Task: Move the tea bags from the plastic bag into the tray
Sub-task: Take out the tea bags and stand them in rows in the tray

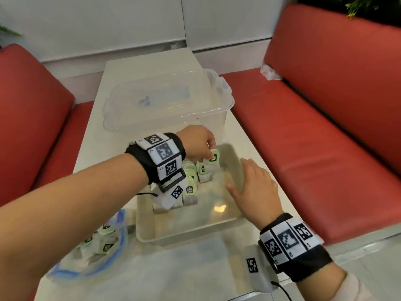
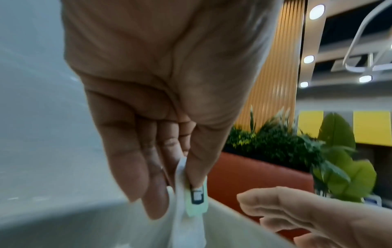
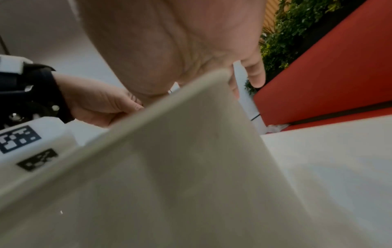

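The left hand pinches a tea bag over the far part of the tray. The right hand rests with straight fingers on the tray's right rim. The bag lies near left on the table.

L hand pinching, R hand flat.

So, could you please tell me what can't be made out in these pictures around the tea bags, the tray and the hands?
- Head view: the left forearm covers part of the blue-edged clear plastic bag, so its remaining tea bags can't be counted.
- Head view: the left hand and wristband hide some green-tagged tea bags in the clear plastic tray.
- Left wrist view: the held tea bag's green tag is too blurred to read.
- Right wrist view: the tray wall hides the right hand's fingertips.
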